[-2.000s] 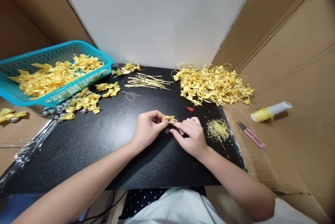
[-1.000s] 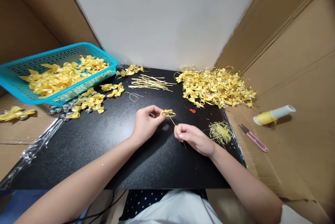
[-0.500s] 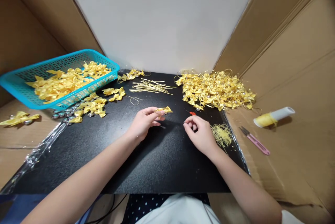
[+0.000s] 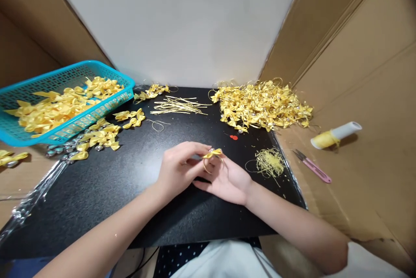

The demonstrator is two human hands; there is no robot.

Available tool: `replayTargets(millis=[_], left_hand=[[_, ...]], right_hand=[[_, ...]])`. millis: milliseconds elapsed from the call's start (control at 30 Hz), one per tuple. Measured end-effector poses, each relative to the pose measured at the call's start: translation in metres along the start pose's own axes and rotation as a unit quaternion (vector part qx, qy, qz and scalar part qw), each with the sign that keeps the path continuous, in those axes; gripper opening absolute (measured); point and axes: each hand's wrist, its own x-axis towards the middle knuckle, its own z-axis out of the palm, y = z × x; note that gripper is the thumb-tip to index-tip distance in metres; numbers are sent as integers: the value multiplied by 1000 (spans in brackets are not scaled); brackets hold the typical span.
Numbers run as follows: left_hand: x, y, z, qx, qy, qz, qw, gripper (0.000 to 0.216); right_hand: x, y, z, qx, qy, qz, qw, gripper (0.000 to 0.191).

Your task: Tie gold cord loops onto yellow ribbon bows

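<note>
A yellow ribbon bow with a silver bell and a gold cord loop hanging below it is held up over the black tabletop. My left hand pinches it from the left with thumb and forefinger. My right hand is turned palm up under and beside the bow; its thumb side meets the bow, while its fingers reach left and are partly hidden by my left hand.
A blue basket of yellow bows stands left, with loose bows and silver bells beside it. Gold cords lie at the back. A pile of finished bows, thread scraps, pink snips and a thread tube are right.
My hands were apart and have come together at the bow. The right hand has moved left and turned palm up. The view has shifted slightly right.
</note>
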Motion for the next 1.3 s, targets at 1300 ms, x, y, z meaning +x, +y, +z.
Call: replayTargets(millis=[1300], left_hand=[[-6,-8,28,-494,-92,-445,741,34]], right_hand=[[11,-21,-19,-167,225,-241,929,26]])
